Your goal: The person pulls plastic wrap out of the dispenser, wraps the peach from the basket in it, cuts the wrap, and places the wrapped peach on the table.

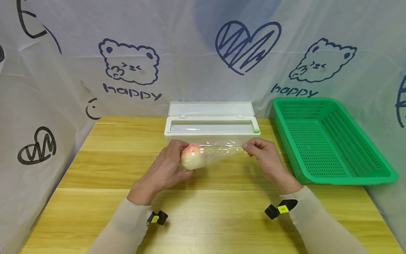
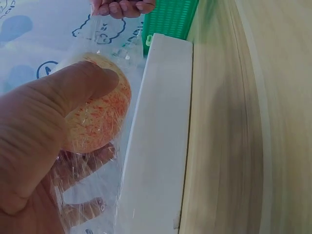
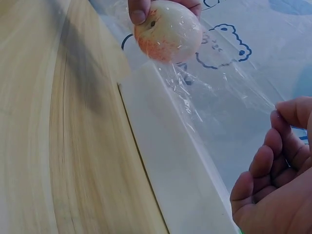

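A pale yellow and red peach (image 1: 192, 157), wrapped in clear plastic film (image 1: 222, 148), is held up in front of the white box. My left hand (image 1: 166, 165) grips it from the left; in the left wrist view the thumb lies across the peach (image 2: 100, 117) and film covers the other fingers. To the right, my right hand (image 1: 264, 155) pinches the end of the film, which stretches taut to a point between thumb and forefinger. In the right wrist view, the peach (image 3: 168, 31) shows its dark stem hollow through the wrinkled film.
Behind the hands stands a white film dispenser box (image 1: 212, 125) with its lid raised and a green slider at its right end. A green plastic basket (image 1: 333, 180) sits at the table's right. Drawn-on white cloth (image 1: 190, 77) hangs behind the wooden table (image 1: 206, 218).
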`<state>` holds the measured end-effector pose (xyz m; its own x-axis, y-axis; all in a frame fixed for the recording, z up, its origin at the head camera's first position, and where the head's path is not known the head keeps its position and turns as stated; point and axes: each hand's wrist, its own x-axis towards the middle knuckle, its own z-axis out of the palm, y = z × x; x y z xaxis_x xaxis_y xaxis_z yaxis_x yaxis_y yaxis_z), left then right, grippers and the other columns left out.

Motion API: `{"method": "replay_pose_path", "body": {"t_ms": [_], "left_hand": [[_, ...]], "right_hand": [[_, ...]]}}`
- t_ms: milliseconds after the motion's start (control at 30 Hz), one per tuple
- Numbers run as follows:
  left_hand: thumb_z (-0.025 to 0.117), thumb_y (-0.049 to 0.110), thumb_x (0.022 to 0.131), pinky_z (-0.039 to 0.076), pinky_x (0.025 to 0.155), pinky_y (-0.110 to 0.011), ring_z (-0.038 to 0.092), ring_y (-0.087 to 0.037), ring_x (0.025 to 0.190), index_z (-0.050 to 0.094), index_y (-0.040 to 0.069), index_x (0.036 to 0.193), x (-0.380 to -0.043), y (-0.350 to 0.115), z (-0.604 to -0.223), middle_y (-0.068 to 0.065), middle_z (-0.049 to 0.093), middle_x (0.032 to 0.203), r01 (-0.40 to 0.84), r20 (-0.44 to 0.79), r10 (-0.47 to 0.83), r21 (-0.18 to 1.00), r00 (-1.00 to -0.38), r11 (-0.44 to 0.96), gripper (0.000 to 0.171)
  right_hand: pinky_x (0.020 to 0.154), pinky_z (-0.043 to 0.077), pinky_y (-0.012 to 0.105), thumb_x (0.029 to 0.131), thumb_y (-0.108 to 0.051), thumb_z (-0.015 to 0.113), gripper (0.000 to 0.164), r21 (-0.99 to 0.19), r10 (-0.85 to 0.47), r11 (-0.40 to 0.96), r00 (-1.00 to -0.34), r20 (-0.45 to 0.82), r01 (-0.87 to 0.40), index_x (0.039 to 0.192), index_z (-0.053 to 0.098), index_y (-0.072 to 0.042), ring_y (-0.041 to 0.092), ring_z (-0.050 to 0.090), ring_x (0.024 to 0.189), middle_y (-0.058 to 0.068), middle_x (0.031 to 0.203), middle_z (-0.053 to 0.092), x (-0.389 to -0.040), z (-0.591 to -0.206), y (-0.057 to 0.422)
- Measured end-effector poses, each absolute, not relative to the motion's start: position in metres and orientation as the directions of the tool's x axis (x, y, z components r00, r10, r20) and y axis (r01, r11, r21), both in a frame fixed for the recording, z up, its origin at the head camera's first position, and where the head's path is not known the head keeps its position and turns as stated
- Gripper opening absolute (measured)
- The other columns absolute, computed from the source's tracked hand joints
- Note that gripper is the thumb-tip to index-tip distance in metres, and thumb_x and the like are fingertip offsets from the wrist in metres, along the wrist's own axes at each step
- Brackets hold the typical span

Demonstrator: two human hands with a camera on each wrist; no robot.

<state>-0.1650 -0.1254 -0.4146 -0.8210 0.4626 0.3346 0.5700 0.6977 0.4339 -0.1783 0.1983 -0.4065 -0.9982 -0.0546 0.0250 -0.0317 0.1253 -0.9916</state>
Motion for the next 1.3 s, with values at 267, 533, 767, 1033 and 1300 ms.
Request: {"method": "replay_pose_path", "body": {"t_ms": [267,533,767,1033,1300], "left_hand": [[0.097,0.022,0.074,0.053,0.104,-0.05,0.062,-0.031,0.108,0.048,-0.003,0.134,-0.161,-0.128,-0.413,-0.017,0.057,0.124,0.607,0.369,0.488,0.376,-0.791,0.7,0.081],[0.096,0.023,0.076,0.05,0.109,-0.053,0.059,-0.03,0.111,0.05,0.0,0.132,-0.158,-0.127,-0.41,-0.015,0.056,0.125,0.662,0.404,0.54,0.284,-0.739,0.693,0.076],[0.095,0.022,0.077,0.05,0.109,-0.053,0.059,-0.03,0.113,0.048,0.001,0.134,-0.156,-0.127,-0.411,-0.015,0.055,0.127,0.667,0.396,0.549,0.281,-0.736,0.69,0.077],[0.096,0.023,0.077,0.05,0.108,-0.054,0.058,-0.031,0.113,0.046,0.001,0.136,-0.154,-0.127,-0.413,-0.015,0.054,0.127,0.666,0.392,0.549,0.292,-0.738,0.686,0.081],[0.096,0.021,0.076,0.051,0.106,-0.053,0.06,-0.032,0.112,0.046,0.001,0.135,-0.153,-0.124,-0.413,-0.016,0.053,0.129,0.685,0.436,0.546,0.288,-0.715,0.669,0.08]], "right_hand": [[0.077,0.047,0.029,0.102,-0.011,0.064,0.019,-0.988,0.06,0.15,-0.997,0.05,-0.041,0.088,0.069,0.001,0.017,0.054,0.081,-0.007,0.08,0.063,-0.182,-0.397,0.195],[0.071,0.047,0.026,0.099,-0.022,0.075,0.019,-0.818,-0.1,0.556,-0.989,0.106,-0.144,0.1,0.075,-0.003,0.019,0.057,0.085,0.006,0.093,0.07,-0.184,-0.389,0.19],[0.068,0.044,0.028,0.102,-0.015,0.07,0.014,-0.773,-0.132,0.602,-0.98,0.148,-0.198,0.099,0.076,-0.003,0.021,0.054,0.081,0.01,0.09,0.07,-0.186,-0.392,0.192],[0.072,0.045,0.03,0.109,-0.019,0.06,0.023,-0.827,-0.081,0.547,-0.991,0.107,-0.134,0.107,0.069,0.002,0.025,0.051,0.083,0.01,0.09,0.059,-0.188,-0.395,0.198],[0.1,0.058,0.05,0.109,-0.061,0.039,0.08,-0.962,-0.096,0.13,-0.963,-0.252,0.239,0.154,0.037,0.004,0.043,0.051,0.139,0.026,0.154,0.044,-0.18,-0.412,0.185]]}}
